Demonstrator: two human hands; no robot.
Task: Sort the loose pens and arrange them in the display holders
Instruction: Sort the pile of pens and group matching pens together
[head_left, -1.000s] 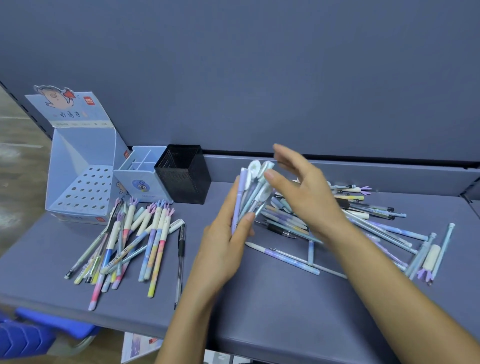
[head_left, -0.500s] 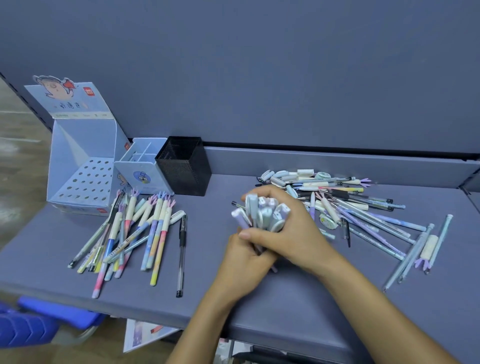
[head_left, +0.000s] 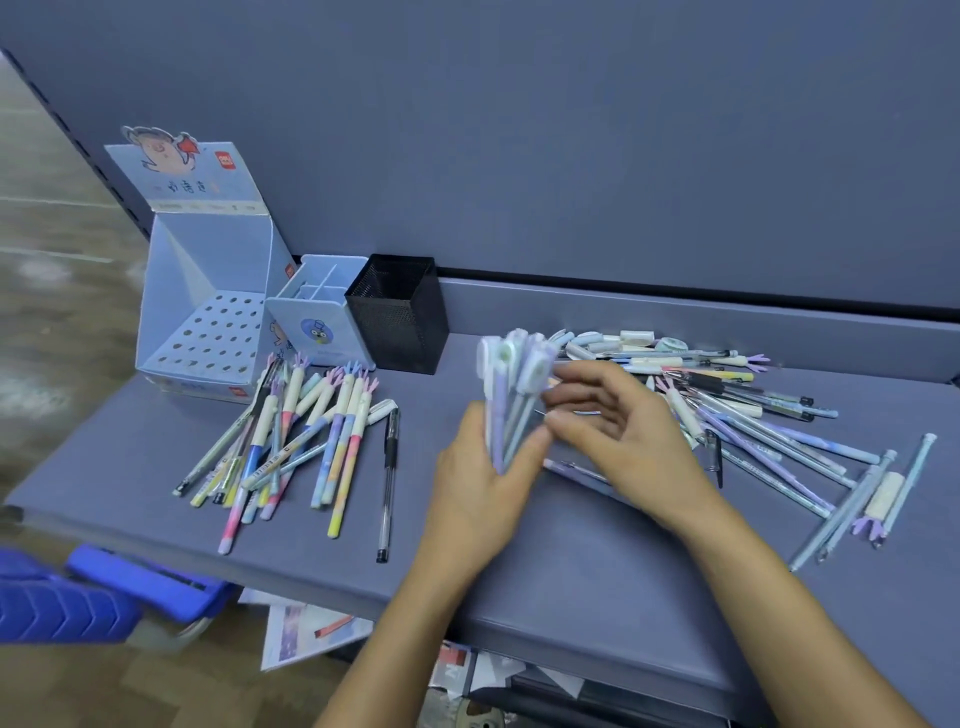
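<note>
Since half a second ago, both hands have come apart: then they wrapped the bundle together, low over the surface; now the bundle stands upright again and the right hand has let go.

Largest first, the grey surface (head_left: 597, 571) carries everything. At its back left stand the three holders, all without pens as far as I can see: the perforated cardboard display box (head_left: 208, 291), just beside it the blue divided pen holder (head_left: 319, 322), then the black mesh cup (head_left: 397, 312). In front of them lies the sorted pile of pastel pens (head_left: 296, 447) with one clear gel pen (head_left: 388, 483) at its edge. The unsorted pens (head_left: 753, 415) sprawl on the right.

The left hand (head_left: 478, 493) is clamped round the lower part of the bundle of capped pens (head_left: 511, 395), caps fanning out on top. The right hand (head_left: 618, 431) hovers just beside it, fingers loosely spread, holding nothing.

The risk, I judge, is that fan: one hand grips only the bottom, so a pen could slide out and drop back among the loose ones, or catch the cup's rim on the way in.
</note>
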